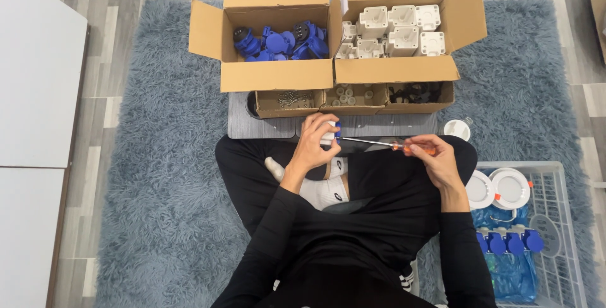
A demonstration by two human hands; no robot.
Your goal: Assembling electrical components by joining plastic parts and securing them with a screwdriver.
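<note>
White-and-blue socket part (329,132) sits clenched in the left hand (314,139), just below the small screw box (287,103). Right of that box, the right hand (435,154) grips a screwdriver (379,143) whose tip meets the part; fastening looks underway, with finished blue pieces (508,243) in the crate far right.

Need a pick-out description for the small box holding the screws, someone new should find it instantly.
Start at the two big open cardboard boxes at the far edge of the shaggy grey-blue rug. Three small open cardboard trays sit in a row in front of them. The screw tray is the leftmost, holding silvery metal screws; the middle holds pale round parts, the right black ones.
</note>
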